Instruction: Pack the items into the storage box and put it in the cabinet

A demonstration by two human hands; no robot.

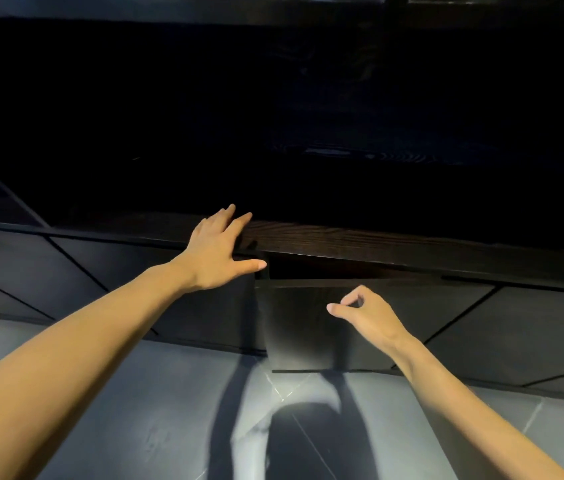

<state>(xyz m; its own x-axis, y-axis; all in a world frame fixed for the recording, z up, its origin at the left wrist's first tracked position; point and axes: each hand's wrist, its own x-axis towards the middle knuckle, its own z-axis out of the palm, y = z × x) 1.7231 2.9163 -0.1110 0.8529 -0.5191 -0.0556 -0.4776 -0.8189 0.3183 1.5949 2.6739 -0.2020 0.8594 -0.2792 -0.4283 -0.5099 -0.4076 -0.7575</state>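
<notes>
Cabinet (516, 327): a long, low, dark one. It runs from the left side to the right side, across the middle. Thin slanted lines cut its front into panels.
Floor (117, 410): grey tiles, low down, in front of the cabinet.
Worktop (377, 244): the dark top of the cabinet. Its front edge shows wood lines. Behind the edge it is too dark to see what lies there.
Shadow (308, 438): a dark shape on the floor, right under the door. Bright patches lie on both sides of it.
Door (294, 334): one panel of the cabinet, near the middle. It sticks out from the panels beside it, so it is a little bit open. A black gap shows above its top edge (nothing inside can be made out).
Left hand (216, 254): it rests flat on the front edge of the worktop, just left of the door. The arm comes in bare from the bottom left.
Left fingers (239, 221): straight and spread apart. The thumb points right, along the cabinet front under the worktop edge.
Right hand (367, 317): it hangs in front of the door, near the door's top edge. I cannot tell if it touches the door.
Right fingers (337, 311): curled in. The thumb tip and one finger tip meet in a small ring, and I see nothing held in it.
</notes>
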